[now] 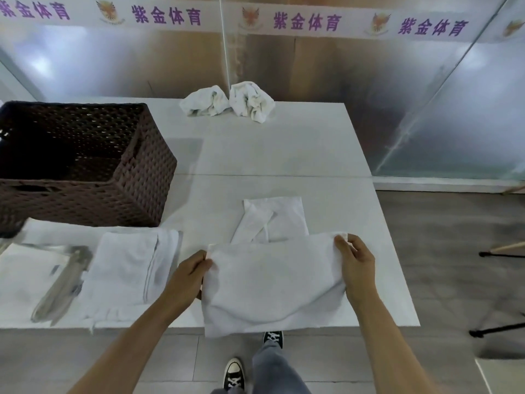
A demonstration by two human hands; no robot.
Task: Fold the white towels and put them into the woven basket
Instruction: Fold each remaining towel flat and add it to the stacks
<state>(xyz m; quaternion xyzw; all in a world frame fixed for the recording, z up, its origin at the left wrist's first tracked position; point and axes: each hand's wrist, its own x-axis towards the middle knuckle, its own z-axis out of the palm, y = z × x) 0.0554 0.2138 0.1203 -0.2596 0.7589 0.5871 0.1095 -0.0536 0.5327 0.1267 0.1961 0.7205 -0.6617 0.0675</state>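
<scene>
A white towel [272,282] hangs in front of me over the near edge of the white table [284,155], its far end still lying on the tabletop. My left hand [189,275] pinches its upper left corner. My right hand [355,263] pinches the upper right corner. A folded white towel [127,271] lies to the left near the table's front. Two crumpled white towels [227,102] sit at the far edge. The dark brown woven basket [136,183] stands at the left, and what shows of its inside looks empty.
A blurred grey object [61,285] lies on white paper at the front left. Reflective wall panels stand close behind the table. Tripod legs [500,328] stand on the floor to the right. My feet are below the table edge.
</scene>
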